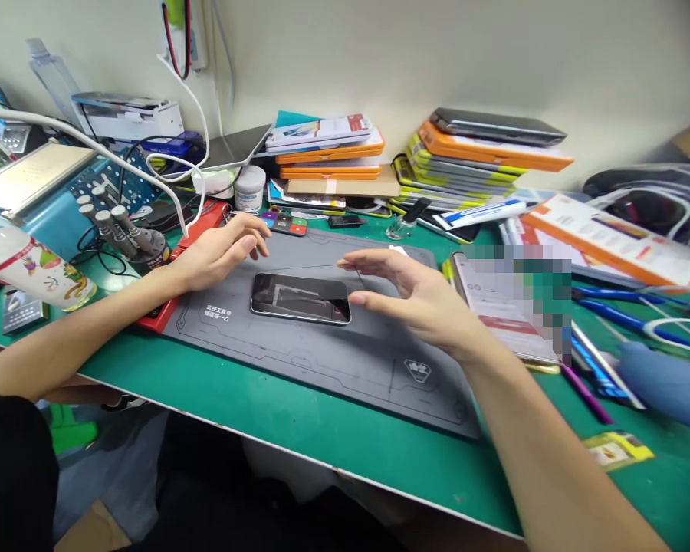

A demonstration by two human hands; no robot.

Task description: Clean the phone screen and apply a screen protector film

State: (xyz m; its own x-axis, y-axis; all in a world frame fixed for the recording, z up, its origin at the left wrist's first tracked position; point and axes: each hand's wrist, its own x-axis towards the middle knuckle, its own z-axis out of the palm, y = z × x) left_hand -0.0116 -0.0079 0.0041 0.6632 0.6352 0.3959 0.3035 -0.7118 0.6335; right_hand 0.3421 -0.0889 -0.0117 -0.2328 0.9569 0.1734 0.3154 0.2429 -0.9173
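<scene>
A smartphone [300,297] with a dark, reflective screen lies flat on a grey work mat [316,360]. My right hand [405,291] is just beyond the phone's right end, thumb and fingers spread apart around nothing. The thumb tip comes close to the phone's edge; whether it touches I cannot tell. My left hand [224,253] hovers over the mat's left part, behind and left of the phone. Its fingers are loosely bent and apart, and nothing shows in them.
Left of the mat are a red device [158,314], a holder of screwdrivers [126,238] and a patterned cup [40,268]. Stacked orange boxes [330,157] stand at the back. On the right lie a pixelated phone-like slab [488,299], blue-handled pliers [626,310] and pens [586,395].
</scene>
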